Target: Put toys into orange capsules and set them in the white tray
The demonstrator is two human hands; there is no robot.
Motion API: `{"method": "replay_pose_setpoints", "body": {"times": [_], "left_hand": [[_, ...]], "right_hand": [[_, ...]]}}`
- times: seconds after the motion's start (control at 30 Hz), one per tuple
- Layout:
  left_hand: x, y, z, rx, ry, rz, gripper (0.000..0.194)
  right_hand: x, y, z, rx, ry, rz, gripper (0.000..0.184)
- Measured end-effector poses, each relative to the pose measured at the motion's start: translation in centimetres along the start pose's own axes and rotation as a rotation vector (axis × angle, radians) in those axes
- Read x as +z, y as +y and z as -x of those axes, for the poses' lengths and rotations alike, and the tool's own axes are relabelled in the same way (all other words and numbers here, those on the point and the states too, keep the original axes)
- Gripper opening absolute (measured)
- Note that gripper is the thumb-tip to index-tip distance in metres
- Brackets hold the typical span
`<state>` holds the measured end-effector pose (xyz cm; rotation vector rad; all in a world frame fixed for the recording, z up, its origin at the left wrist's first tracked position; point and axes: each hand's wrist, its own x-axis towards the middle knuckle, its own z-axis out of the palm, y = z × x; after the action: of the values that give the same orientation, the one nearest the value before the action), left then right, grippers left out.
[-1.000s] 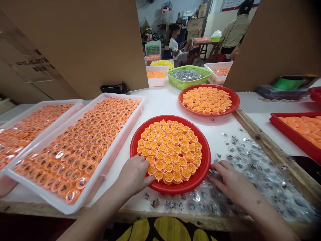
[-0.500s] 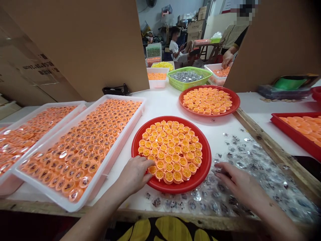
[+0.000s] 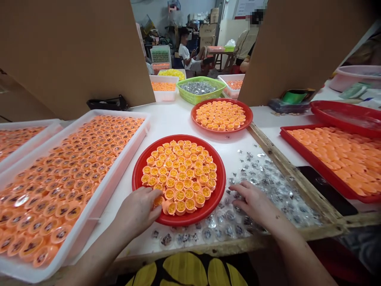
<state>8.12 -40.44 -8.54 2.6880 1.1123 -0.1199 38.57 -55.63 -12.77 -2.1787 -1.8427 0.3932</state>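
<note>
A round red plate [image 3: 218, 186] packed with several small orange cups with yellow filling [image 3: 181, 174] lies before me. My left hand [image 3: 137, 210] rests on its near left rim, fingers curled over the nearest cups. My right hand [image 3: 253, 202] lies just right of the plate, fingers bent down on a spread of small clear domed lids [image 3: 268, 190] on the white table; whether it holds one is hidden.
Two white trays [image 3: 113, 174] of lidded orange cups sit at left. A second red plate [image 3: 222, 115], a green basket [image 3: 201, 89], red trays [image 3: 330, 155] at right, cardboard screens [image 3: 74, 55], a wooden table edge [image 3: 285, 171]. People sit far behind.
The view has swung right and the plate now sits further left. My right hand has moved in closer to the plate over the lids. My left hand stays on the rim.
</note>
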Motion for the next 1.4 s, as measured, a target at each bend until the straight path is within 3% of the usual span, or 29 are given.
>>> {"method": "replay_pose_setpoints", "body": {"times": [0.2, 0.37, 0.57, 0.77, 0.93, 1.07, 1.23, 1.4], "left_hand": [[-1.4, -0.7, 0.3, -0.084, 0.053, 0.172, 0.027], [-1.2, -1.9, 0.7, -0.062, 0.16, 0.358, 0.026], [-0.6, -1.8, 1.0, -0.066, 0.156, 0.43, 0.03], [-1.2, -1.5, 2.1, -0.05, 0.262, 0.515, 0.025], [-0.8, -2.6, 2.4, -0.089, 0.297, 0.461, 0.022], [-0.6, -3.1, 2.8, -0.08, 0.334, 0.453, 0.021], [-0.2, -3.7, 2.6, -0.119, 0.358, 0.522, 0.019], [0.4, -4.0, 2.2, -0.185, 0.328, 0.61, 0.021]], "right_hand": [[0.0, 0.2, 0.1, 0.015, 0.023, -0.096, 0.022], [0.2, 0.7, 0.0, -0.047, 0.004, -0.074, 0.021], [0.9, 1.6, -0.3, -0.058, 0.091, -0.055, 0.021], [1.1, 2.2, -0.4, -0.042, 0.07, -0.085, 0.02], [0.5, 1.9, -0.2, -0.01, 0.149, -0.137, 0.021], [-0.3, 1.6, 0.3, 0.081, 0.182, -0.268, 0.03], [-1.0, 0.8, 0.5, 0.21, 0.14, -0.601, 0.046], [-1.1, -0.4, 0.1, 0.236, 0.122, -0.833, 0.046]]}}
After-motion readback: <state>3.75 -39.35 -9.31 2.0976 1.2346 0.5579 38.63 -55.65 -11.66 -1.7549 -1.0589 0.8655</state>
